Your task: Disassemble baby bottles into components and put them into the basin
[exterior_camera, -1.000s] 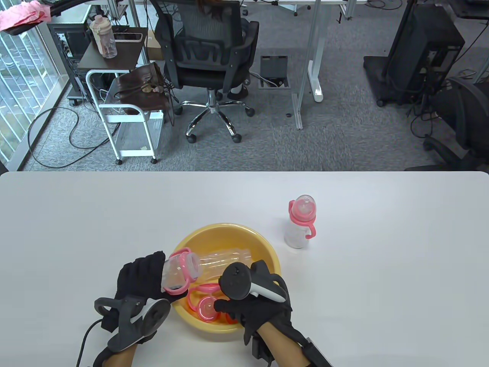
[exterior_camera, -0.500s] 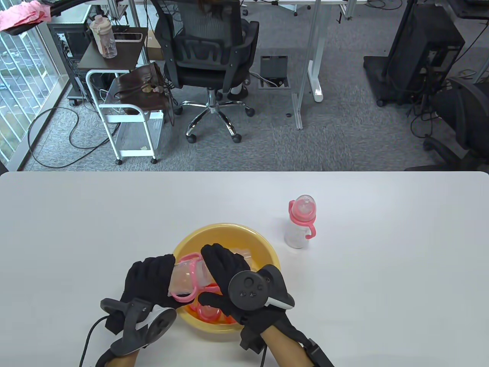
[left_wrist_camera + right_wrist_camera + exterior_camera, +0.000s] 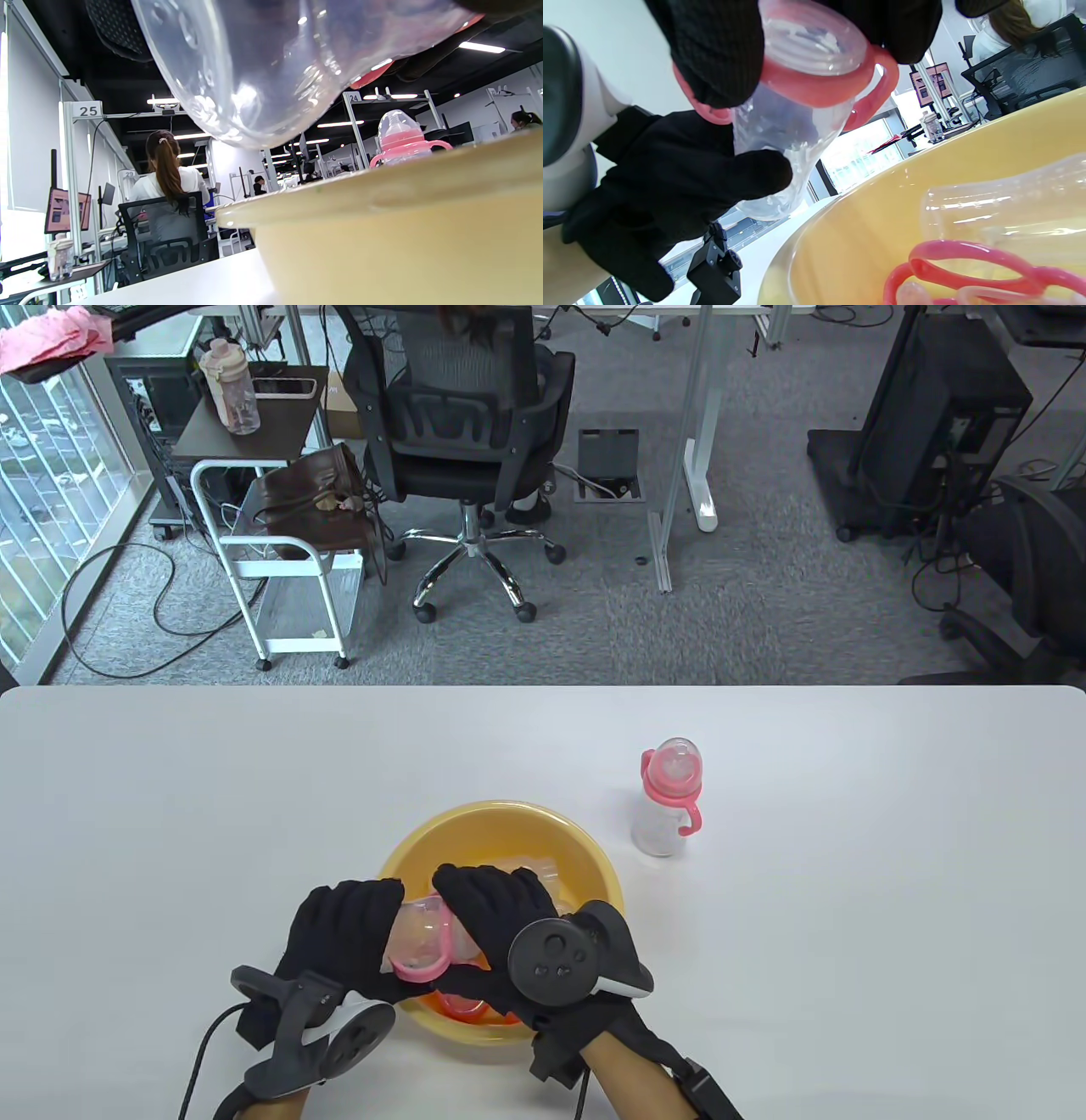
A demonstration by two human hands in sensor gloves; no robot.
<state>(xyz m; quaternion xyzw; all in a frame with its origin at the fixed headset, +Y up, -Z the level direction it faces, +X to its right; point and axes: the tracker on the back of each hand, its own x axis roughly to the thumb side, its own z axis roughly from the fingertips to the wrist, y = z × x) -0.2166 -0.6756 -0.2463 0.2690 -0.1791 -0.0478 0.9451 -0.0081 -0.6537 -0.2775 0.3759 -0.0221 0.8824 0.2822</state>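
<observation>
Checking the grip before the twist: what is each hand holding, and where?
Both hold one baby bottle: left hand round its clear body, right hand over the pink collar end.

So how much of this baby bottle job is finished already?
Roughly halfway, it seems. A clear bottle body and pink handle rings already lie in the yellow basin. The left hand holds a second bottle over the basin while the right hand grips its top. A third bottle stands untouched on the table.
</observation>
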